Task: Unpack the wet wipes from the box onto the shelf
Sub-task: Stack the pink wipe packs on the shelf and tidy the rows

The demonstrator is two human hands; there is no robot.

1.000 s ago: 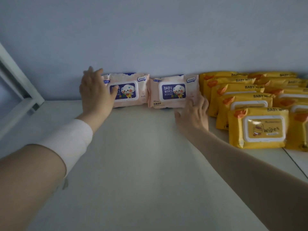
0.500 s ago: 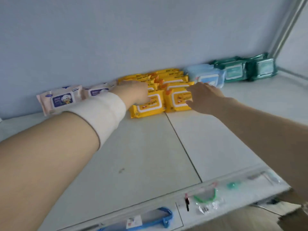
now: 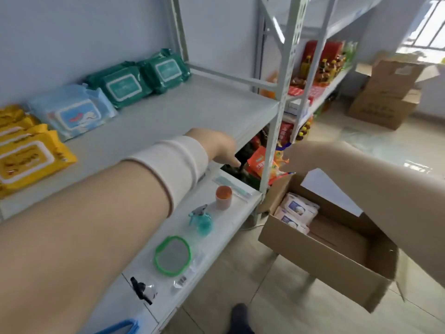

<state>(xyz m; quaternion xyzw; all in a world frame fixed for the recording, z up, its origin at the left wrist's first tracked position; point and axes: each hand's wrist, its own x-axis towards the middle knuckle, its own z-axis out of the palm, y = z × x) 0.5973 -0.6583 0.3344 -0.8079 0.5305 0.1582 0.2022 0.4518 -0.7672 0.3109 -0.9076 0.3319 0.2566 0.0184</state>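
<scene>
An open cardboard box (image 3: 320,259) stands on the floor at the right, with pink wet wipe packs (image 3: 297,209) in its far left corner. The grey shelf (image 3: 183,109) carries yellow packs (image 3: 24,155), a light blue pack (image 3: 72,113) and green packs (image 3: 142,78) along the back wall. My left hand (image 3: 218,147), a white band on its wrist, hovers over the shelf's front edge, fingers loose and holding nothing. My right hand (image 3: 301,156) is in the air above the box's far flap, empty, fingers partly hidden.
A lower shelf (image 3: 224,227) holds an orange cup (image 3: 223,196), a teal spray bottle (image 3: 201,219), a green-rimmed mirror (image 3: 172,255) and packaged items. Snack packets and bottles fill the neighbouring rack (image 3: 313,75). More cardboard boxes (image 3: 387,95) stand at the far right.
The view swung right from the pink and yellow packs on the shelf to the box on the floor. Both hands left the packs and moved right toward the box, empty.
</scene>
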